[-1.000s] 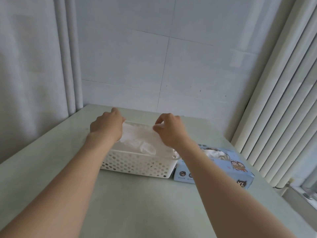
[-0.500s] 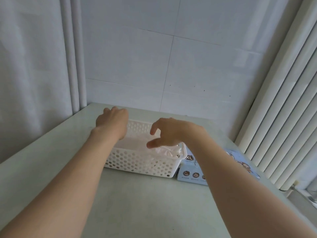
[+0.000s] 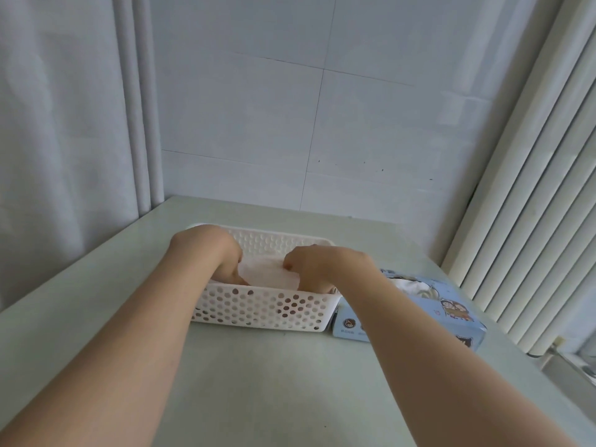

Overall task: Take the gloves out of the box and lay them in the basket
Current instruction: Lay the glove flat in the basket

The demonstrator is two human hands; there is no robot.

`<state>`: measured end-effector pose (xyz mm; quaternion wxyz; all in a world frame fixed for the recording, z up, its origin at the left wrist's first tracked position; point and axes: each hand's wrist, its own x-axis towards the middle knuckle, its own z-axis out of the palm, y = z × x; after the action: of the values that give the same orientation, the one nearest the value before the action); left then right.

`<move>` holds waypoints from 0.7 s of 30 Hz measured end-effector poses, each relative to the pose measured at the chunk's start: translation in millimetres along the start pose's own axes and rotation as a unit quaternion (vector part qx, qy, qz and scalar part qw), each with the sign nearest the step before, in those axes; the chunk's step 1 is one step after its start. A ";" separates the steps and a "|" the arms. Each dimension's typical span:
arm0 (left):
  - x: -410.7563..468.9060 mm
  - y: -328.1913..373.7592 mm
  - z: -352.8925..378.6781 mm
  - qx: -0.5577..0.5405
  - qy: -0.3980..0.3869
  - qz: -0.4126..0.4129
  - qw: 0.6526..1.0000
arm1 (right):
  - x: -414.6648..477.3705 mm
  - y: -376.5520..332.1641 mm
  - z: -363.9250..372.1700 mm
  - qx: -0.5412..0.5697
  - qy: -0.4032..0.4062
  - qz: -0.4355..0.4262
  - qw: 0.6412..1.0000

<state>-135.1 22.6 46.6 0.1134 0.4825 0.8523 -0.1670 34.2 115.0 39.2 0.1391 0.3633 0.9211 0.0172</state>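
Left hand, right hand sank onto gloves inside basket rim

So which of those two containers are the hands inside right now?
The white basket with holes: the left hand and right hand both reach into it. The blue box beside it, on the right, has no hand in it.
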 end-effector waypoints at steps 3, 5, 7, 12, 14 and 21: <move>-5.4 2.5 -3.0 -0.011 0.028 -0.013 0.999 | -10.2 6.0 -3.3 0.070 0.033 -0.012 0.997; -11.4 9.5 -5.4 -0.019 0.075 -0.003 0.997 | -20.4 11.0 -4.1 0.115 0.061 -0.032 0.991; -18.1 22.3 -8.3 -0.026 0.133 0.023 0.990 | -31.7 14.5 -1.5 0.158 0.123 -0.065 0.978; -45.5 75.5 -13.5 -0.132 0.310 0.092 0.937 | -55.9 38.8 22.8 0.286 0.367 -0.083 0.881; -57.1 97.5 -11.3 -0.179 0.367 0.125 0.904 | -63.5 59.9 36.1 0.297 0.407 -0.040 0.863; -60.7 150.7 20.9 -0.121 0.469 0.281 0.828 | -97.7 114.8 74.2 0.316 0.399 0.142 0.849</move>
<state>26.1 38.9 22.5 -0.2005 0.7039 0.6438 0.2233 198.6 128.3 6.9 -0.3664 0.4762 0.7916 -0.1113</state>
